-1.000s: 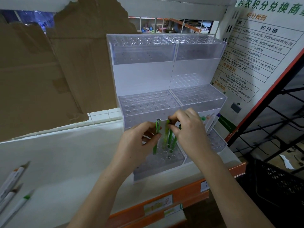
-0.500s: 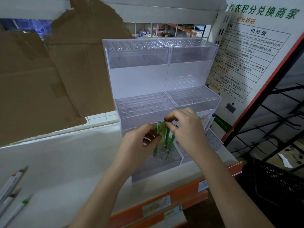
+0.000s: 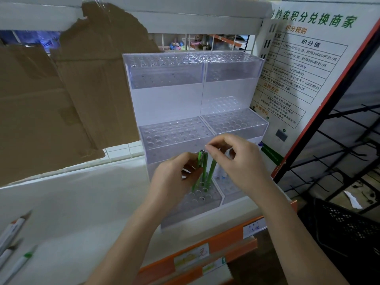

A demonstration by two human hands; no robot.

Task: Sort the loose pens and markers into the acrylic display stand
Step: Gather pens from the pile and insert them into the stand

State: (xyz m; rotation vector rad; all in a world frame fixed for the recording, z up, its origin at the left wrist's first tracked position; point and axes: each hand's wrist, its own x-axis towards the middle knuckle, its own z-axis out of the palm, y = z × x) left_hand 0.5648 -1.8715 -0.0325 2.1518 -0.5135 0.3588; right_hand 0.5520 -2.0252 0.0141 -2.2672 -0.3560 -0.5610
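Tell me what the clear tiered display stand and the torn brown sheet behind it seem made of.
The clear tiered display stand looks like glossy transparent acrylic: you see through its walls, and its edges catch light. The torn brown sheet looks like matte cardboard: ragged torn edge, fold creases, dull surface.

Up and to the right of the right hand point(image 3: 243, 161) leans a white poster point(image 3: 304, 66). Its green headline reads "黔农积分兑换商家". Below, in orange, stands "积分规则", then a table headed "积分值" with rows such as "+500积分" and "+1000积分"; further orange headings read "兑换方式" and "兑换流程". The small print is too fine to make out. Below the hands, price tags point(image 3: 254, 228) on the orange shelf edge point(image 3: 226, 241) carry handwriting that cannot be read.
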